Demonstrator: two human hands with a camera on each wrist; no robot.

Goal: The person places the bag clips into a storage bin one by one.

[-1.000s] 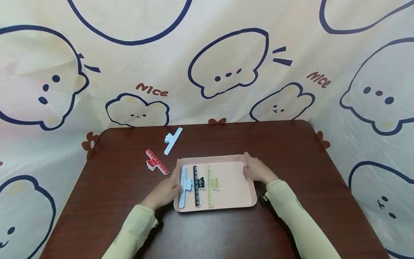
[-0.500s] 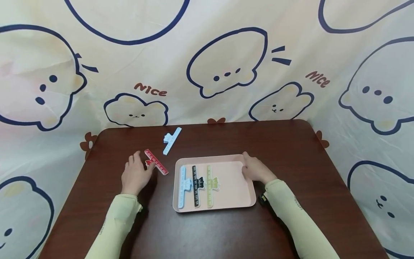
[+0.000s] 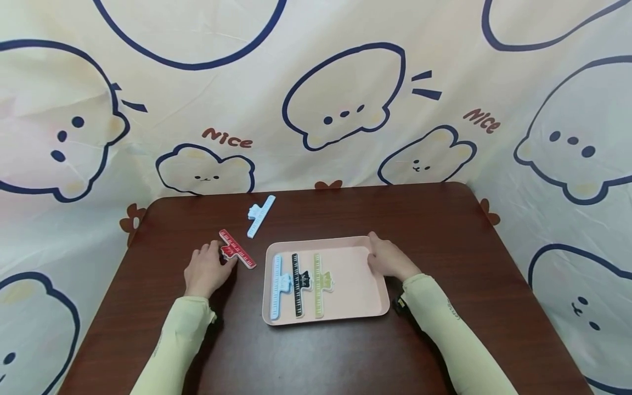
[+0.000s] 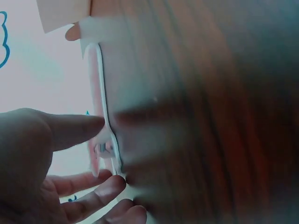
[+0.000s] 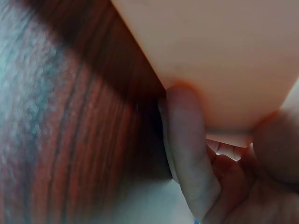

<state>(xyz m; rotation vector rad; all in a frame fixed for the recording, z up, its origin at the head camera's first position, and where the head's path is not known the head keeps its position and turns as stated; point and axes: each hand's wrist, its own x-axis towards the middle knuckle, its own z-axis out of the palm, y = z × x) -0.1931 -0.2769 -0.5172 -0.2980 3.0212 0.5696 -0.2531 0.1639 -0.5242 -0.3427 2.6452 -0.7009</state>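
The red clip (image 3: 242,255), with a ruler-like bar, lies slanted on the table left of the tray. My left hand (image 3: 204,270) pinches its handle part between thumb and fingers. In the left wrist view that clip (image 4: 96,74) is edge-on, the thumb on one side and fingertips on the other. My right hand (image 3: 391,260) grips the right rim of a pale pink tray (image 3: 355,274); in the right wrist view a finger presses along the tray's side (image 5: 224,60). On the tray lie a blue clip (image 3: 276,288), a black clip (image 3: 297,285) and a green clip (image 3: 318,288), side by side.
A second light-blue clip (image 3: 260,216) lies tilted near the table's far edge, behind the red one. The brown wooden table (image 3: 306,362) meets a white curtain (image 3: 276,33) with cartoon drawings at the back and sides.
My left hand has let go of the tray's left side, moved left to the red clip and closed its fingers on the handle. My right hand has stayed on the tray.
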